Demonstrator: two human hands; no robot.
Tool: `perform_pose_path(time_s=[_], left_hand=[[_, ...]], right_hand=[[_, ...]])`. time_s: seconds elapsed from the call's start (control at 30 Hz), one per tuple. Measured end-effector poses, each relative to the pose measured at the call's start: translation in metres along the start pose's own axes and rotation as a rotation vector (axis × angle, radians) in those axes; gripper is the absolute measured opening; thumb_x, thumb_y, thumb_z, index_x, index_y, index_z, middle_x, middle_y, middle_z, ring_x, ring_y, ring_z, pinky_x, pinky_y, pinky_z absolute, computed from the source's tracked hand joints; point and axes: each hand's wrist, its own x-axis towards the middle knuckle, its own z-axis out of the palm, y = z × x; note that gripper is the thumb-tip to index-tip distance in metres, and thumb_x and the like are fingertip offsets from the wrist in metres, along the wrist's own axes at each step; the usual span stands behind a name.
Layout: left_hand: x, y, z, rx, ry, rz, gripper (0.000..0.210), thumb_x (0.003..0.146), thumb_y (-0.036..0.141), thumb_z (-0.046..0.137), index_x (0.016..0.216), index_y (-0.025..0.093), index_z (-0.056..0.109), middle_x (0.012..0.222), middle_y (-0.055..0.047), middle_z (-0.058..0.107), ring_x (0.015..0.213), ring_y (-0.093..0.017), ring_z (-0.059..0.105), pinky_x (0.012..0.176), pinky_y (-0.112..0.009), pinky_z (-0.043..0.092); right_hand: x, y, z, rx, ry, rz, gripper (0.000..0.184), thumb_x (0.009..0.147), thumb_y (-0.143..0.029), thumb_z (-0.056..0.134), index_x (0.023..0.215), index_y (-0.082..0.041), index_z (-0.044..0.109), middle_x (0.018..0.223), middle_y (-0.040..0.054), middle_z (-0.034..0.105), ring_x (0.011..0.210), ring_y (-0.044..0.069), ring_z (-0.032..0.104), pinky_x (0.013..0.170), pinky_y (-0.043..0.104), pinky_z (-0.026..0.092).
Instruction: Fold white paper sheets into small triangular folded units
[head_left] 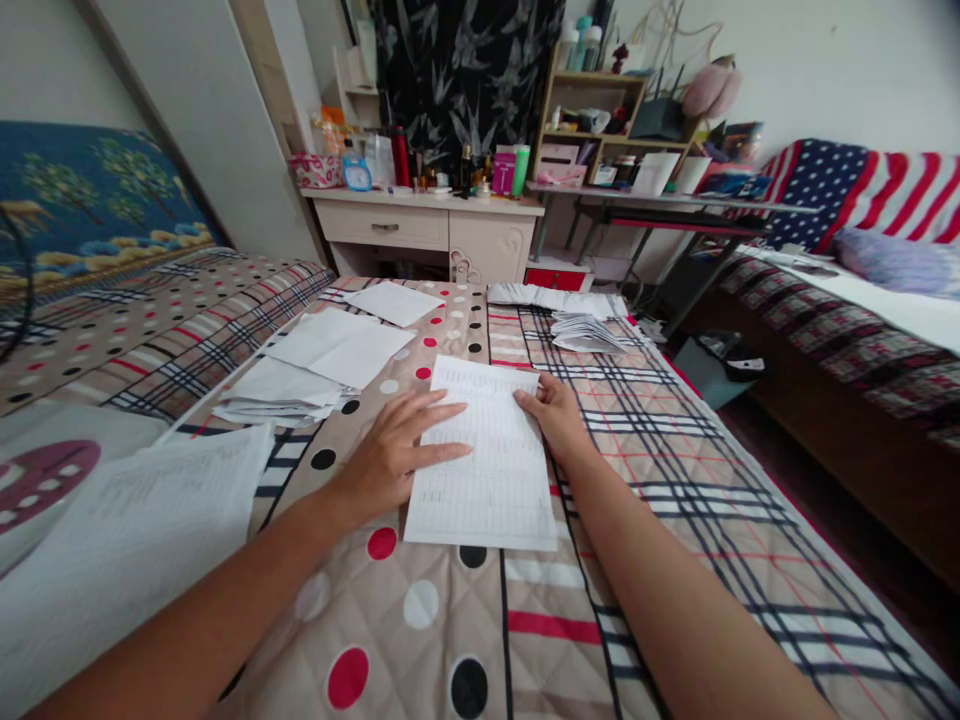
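Your left hand (390, 452) spreads its fingers (444, 456) across the white rectangular printed paper sheet (495, 470), positioned over the beige dotted-and-plaid fabric quilt (409, 660); your right hand (561, 415) pinches the sheet's upper right edge.

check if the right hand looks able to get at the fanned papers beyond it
Likely yes: the fanned papers lie just past the right hand, with only bedspread between. That hand grips the printed sheet, so might need to let go.
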Motion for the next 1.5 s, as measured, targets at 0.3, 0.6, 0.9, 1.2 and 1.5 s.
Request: perform_pose_path(time_s=[0.3, 0.6, 0.9, 1.2, 1.5], left_hand=[[-0.014, 0.001, 0.013, -0.441, -0.051, -0.068, 0.033, 0.086, 0.019, 0.063, 0.118, 0.021, 0.067, 0.116, -0.01, 0.071, 0.109, -0.022, 0.065, 0.094, -0.037, 0.051], [-0.01, 0.014, 0.005, -0.658, 0.001, -0.613, 0.018, 0.085, 0.026, 0.062, 0.088, 0.018, 0.078, 0.085, -0.007, 0.077, 0.074, -0.019, 0.072, 0.072, -0.029, 0.058], [-0.002, 0.019, 0.01, -0.8, -0.05, -0.991, 0.032, 0.071, 0.038, 0.072, 0.092, 0.014, 0.074, 0.09, -0.008, 0.076, 0.076, -0.022, 0.07, 0.064, -0.028, 0.053], [-0.006, 0.021, 0.015, 0.0, -0.057, -0.733, 0.021, 0.075, 0.041, 0.072, 0.074, 0.02, 0.068, 0.096, -0.005, 0.066, 0.077, -0.02, 0.063, 0.066, -0.031, 0.047], [-0.015, 0.01, 0.023, -0.157, 0.012, -0.782, 0.026, 0.071, 0.041, 0.076, 0.09, 0.023, 0.076, 0.121, -0.008, 0.064, 0.099, -0.027, 0.065, 0.086, -0.039, 0.052]], right_hand=[[0.001, 0.001, -0.006, -0.204, 0.252, -0.142, 0.028, 0.069, -0.021, 0.062, 0.096, -0.021, 0.068, 0.103, 0.0061, 0.07, 0.099, 0.021, 0.065, 0.089, 0.038, 0.051], [-0.083, -0.053, -0.024, -0.758, -0.473, -0.262, 0.045, 0.075, -0.021, 0.072, 0.119, -0.029, 0.066, 0.141, 0.0054, 0.054, 0.139, 0.028, 0.037, 0.113, 0.047, 0.031], [-0.089, -0.037, -0.013, -0.902, -0.138, -0.079, 0.03, 0.081, -0.024, 0.061, 0.053, -0.019, 0.051, 0.073, 0.0023, 0.055, 0.07, 0.016, 0.055, 0.065, 0.029, 0.043], [-0.078, -0.026, -0.006, -1.065, 0.01, -0.126, 0.016, 0.07, -0.013, 0.06, 0.056, -0.02, 0.055, 0.096, 0.0087, 0.061, 0.082, 0.021, 0.061, 0.072, 0.034, 0.046], [-0.073, -0.025, 0.001, -0.479, 0.112, 0.201, 0.029, 0.069, -0.041, 0.07, 0.058, -0.02, 0.054, 0.048, -0.0052, 0.043, 0.044, 0.009, 0.033, 0.042, 0.024, 0.022]])
